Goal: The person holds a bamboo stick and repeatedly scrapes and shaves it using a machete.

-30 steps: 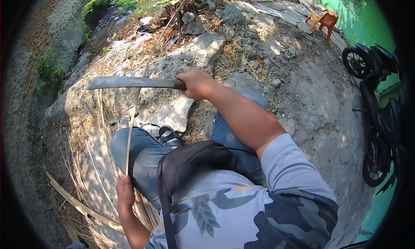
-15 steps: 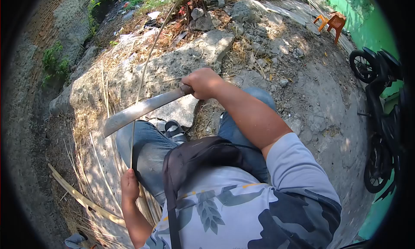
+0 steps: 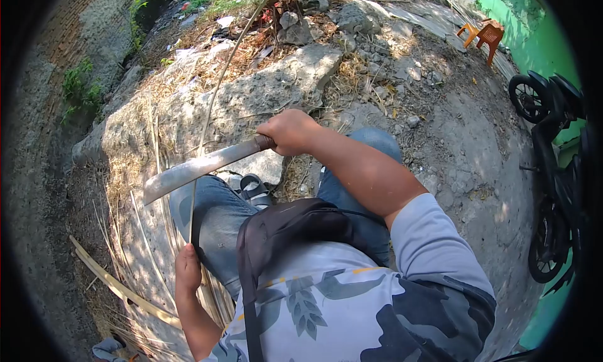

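My right hand [image 3: 290,133] is closed around the brown handle of a machete [image 3: 201,167], its broad steel blade pointing left and slightly down. A long thin strip, apparently bamboo [image 3: 217,89], runs from the top of the view down to my left hand [image 3: 188,271]. My left hand grips its lower end beside my knee. The blade crosses over the strip above my thigh; I cannot tell whether they touch. More pale strips [image 3: 164,205] lie on the ground to the left, some passing beneath my left arm.
A thicker split length of bamboo [image 3: 119,290] lies at lower left. Ahead is a broken concrete slab [image 3: 276,79] with rubble. A black motorbike [image 3: 543,173] stands at right by a green wall [image 3: 527,29], near an orange chair [image 3: 488,37]. A brick wall [image 3: 66,32] rises at left.
My right hand and the machete have shifted a little to the left, and the blade tip sits slightly lower. The left hand has hardly moved.
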A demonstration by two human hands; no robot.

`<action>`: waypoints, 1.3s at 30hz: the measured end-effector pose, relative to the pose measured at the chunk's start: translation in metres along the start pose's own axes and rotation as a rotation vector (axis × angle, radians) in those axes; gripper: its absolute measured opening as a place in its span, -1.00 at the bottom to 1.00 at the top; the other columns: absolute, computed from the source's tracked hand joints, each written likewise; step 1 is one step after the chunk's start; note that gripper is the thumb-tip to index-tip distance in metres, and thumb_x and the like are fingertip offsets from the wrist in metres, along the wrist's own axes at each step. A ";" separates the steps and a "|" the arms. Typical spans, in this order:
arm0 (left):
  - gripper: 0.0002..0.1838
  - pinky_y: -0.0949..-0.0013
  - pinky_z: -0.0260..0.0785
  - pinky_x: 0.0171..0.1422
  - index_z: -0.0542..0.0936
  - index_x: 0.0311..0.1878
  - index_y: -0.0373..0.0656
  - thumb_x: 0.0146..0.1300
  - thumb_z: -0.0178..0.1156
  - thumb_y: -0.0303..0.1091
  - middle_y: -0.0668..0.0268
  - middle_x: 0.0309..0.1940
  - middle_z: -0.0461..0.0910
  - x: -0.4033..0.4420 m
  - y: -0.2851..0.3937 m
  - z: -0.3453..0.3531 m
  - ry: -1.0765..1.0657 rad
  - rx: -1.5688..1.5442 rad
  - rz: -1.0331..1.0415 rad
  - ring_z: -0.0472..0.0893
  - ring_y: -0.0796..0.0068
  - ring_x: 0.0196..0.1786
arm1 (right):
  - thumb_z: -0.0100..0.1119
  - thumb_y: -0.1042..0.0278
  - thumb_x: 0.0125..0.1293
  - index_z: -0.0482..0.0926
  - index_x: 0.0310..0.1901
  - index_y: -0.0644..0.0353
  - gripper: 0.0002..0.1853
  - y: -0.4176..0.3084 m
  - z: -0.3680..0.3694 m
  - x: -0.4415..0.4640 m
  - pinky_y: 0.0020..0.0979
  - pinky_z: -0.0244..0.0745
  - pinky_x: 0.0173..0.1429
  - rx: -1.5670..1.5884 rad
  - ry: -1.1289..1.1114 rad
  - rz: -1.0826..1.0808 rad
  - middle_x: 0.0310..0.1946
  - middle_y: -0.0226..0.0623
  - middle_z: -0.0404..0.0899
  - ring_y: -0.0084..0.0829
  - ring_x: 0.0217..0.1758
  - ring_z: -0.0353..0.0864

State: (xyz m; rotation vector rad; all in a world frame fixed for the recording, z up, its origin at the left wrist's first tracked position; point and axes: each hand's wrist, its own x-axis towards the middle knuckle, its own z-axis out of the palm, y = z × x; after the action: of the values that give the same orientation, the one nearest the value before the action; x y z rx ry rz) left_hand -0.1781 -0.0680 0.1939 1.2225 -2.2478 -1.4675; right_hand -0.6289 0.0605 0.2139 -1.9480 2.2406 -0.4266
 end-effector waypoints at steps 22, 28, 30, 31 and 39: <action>-0.33 0.44 0.08 -0.46 0.41 -0.43 -0.10 0.64 -0.15 0.30 0.55 -0.63 0.29 -0.002 0.005 0.001 0.016 0.030 -0.015 0.28 0.69 -0.55 | 0.34 0.27 0.19 0.62 -0.18 0.01 -0.82 0.018 0.003 0.002 0.02 0.63 -0.01 0.120 0.075 0.153 -0.26 -0.15 0.73 0.00 -0.09 0.75; -0.36 0.46 0.05 -0.45 0.43 -0.40 -0.09 0.66 -0.12 0.26 0.58 -0.61 0.27 -0.001 -0.003 0.000 -0.002 -0.027 0.013 0.25 0.71 -0.53 | 0.38 0.33 0.07 0.65 -0.18 -0.05 -0.76 -0.001 0.004 0.001 -0.03 0.65 -0.09 -0.027 0.011 -0.050 -0.30 -0.27 0.74 -0.11 -0.16 0.78; -0.38 0.46 0.04 -0.44 0.43 -0.40 -0.09 0.66 -0.12 0.24 0.58 -0.60 0.27 -0.001 -0.005 0.000 0.003 -0.044 0.008 0.24 0.72 -0.53 | 0.37 0.33 0.10 0.69 -0.16 -0.05 -0.78 -0.009 -0.003 0.001 -0.05 0.66 -0.04 -0.044 -0.046 -0.042 -0.27 -0.26 0.75 -0.11 -0.12 0.79; -0.38 0.46 0.04 -0.44 0.43 -0.40 -0.09 0.66 -0.12 0.23 0.58 -0.60 0.27 -0.001 -0.005 0.000 0.006 -0.042 -0.001 0.24 0.72 -0.52 | 0.37 0.33 0.10 0.69 -0.17 -0.05 -0.78 -0.010 -0.005 0.001 -0.06 0.66 -0.04 -0.039 -0.039 -0.038 -0.27 -0.27 0.75 -0.11 -0.12 0.79; -0.40 0.47 0.05 -0.42 0.43 -0.39 -0.09 0.67 -0.10 0.21 0.58 -0.60 0.28 -0.002 0.001 0.002 0.015 -0.012 0.004 0.25 0.73 -0.51 | 0.37 0.33 0.07 0.69 -0.18 -0.05 -0.77 0.003 -0.002 0.004 -0.06 0.66 -0.05 -0.055 -0.055 0.023 -0.30 -0.27 0.76 -0.12 -0.13 0.79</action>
State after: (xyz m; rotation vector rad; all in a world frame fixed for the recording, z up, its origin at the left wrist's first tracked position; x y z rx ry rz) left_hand -0.1786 -0.0653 0.1939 1.2202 -2.2274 -1.4629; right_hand -0.6327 0.0571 0.2156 -1.9327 2.2615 -0.3081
